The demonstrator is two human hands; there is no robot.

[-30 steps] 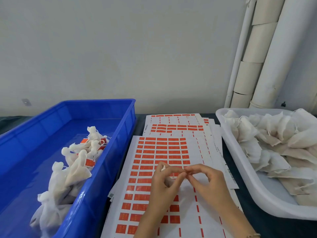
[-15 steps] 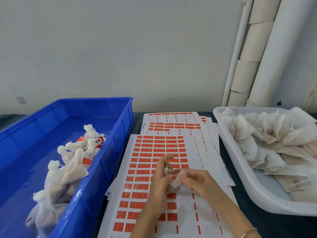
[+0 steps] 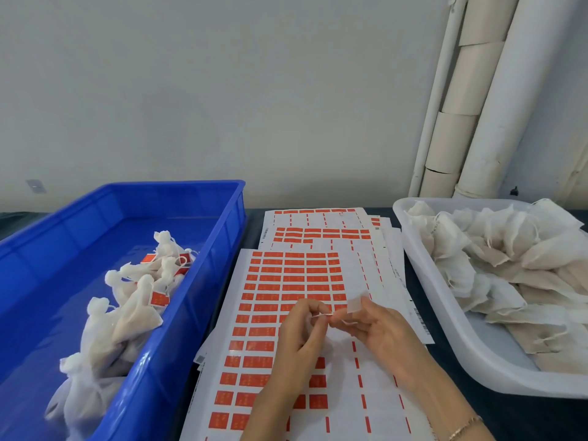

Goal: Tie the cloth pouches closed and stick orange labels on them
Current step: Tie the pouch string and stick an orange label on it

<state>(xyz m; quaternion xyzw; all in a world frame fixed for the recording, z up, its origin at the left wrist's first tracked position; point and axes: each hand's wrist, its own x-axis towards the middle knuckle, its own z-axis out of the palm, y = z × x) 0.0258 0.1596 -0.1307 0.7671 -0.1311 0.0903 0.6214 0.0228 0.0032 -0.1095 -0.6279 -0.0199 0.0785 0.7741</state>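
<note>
My left hand (image 3: 304,332) and my right hand (image 3: 380,329) meet over the sheet of orange labels (image 3: 286,281). Between them is a small white cloth pouch (image 3: 354,304), mostly hidden by my fingers. The left fingers pinch its thin white string (image 3: 321,315). The right fingers hold the pouch, and a pale corner sticks up above them. Whether the string is knotted cannot be seen.
A blue bin (image 3: 191,313) on the left holds tied pouches (image 3: 127,313) with orange labels. A white tub (image 3: 445,329) on the right is full of untied pouches (image 3: 515,265). More label sheets (image 3: 318,224) lie behind. White pipes (image 3: 477,106) run up the wall.
My hands have drawn slightly apart. The pouch corner now shows above my right fingers, and the string is stretched between the two hands.
</note>
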